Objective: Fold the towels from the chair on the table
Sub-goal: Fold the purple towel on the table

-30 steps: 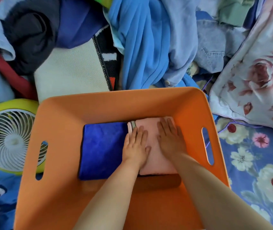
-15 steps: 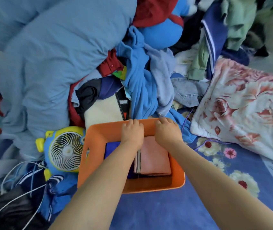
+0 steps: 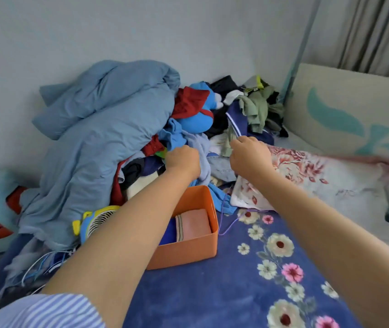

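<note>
At the left, a large grey-blue quilt (image 3: pixel 94 143) leans over a small blue and yellow plastic fan (image 3: pixel 94 221), and beside it the left hand (image 3: pixel 184 160) is closed into the pile of mixed clothes (image 3: pixel 212 129), but I cannot tell what it grips. If it pulls there, I think the heap may slide into the orange plastic box (image 3: pixel 188 252), where the folded pink towel (image 3: pixel 194 224) and the folded blue towel (image 3: pixel 167 234) already lie. At the right, the right hand (image 3: pixel 251 157) seems to pinch a pale green cloth (image 3: pixel 230 140), which may drag tangled garments with it.
</note>
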### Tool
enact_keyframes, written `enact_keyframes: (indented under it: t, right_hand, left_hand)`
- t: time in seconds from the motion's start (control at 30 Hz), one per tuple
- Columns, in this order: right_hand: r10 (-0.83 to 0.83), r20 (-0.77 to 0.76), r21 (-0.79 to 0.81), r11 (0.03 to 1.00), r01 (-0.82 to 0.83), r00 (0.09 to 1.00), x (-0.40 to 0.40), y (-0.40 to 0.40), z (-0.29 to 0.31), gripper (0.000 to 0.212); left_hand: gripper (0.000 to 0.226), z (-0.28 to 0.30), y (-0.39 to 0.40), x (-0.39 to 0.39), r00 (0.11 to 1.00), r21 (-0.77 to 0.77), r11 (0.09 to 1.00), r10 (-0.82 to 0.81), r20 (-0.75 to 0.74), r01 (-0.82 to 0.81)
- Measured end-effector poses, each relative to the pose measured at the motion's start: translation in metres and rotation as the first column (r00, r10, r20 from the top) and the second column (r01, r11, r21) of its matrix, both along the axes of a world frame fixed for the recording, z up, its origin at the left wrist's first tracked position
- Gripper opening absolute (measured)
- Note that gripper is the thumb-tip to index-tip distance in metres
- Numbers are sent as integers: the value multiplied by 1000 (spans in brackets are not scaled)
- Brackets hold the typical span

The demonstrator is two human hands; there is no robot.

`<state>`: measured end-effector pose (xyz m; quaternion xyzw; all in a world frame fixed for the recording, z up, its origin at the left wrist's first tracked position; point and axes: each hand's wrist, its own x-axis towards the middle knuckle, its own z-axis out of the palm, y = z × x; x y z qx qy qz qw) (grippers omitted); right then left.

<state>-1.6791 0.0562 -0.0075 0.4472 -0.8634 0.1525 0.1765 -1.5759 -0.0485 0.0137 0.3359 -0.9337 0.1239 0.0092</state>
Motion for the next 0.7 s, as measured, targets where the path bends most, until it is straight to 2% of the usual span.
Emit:
enact_keyframes:
  t: [0.07,0.17,0.23,0.33,0.4,0.53,0.7]
  right_hand:
    - [-67,-14,-25,997,67,998,20,47,18,21]
    - [-232,-21,-84,970,229,973,59,140,27,22]
    - [-375,-1,-113,921,372,927,88,212,21,25]
    - [-528,52,-74,844,530,848,131,315,6,31]
    - [-635,76,-11,770,637,769,164,393,4,31]
    - [-799,37,58,601,797,600,222,533,10,31]
    - [-928,93,77,367,927,360,310,700,6,31]
  left_hand:
    - [38,17,35,13,999,-11,999,-38,3,38]
    - [30,24,110,34,980,-17,981,-196,-35,195]
    - [30,17,171,46,939,1,939,-343,-41,343]
    - [32,2,266,64,858,50,856,-513,-30,514]
    - [32,-6,340,78,772,116,765,-635,-30,633]
    - [32,-13,471,98,570,136,561,-821,-40,817]
    - [31,-22,639,130,307,158,295,-950,-53,942]
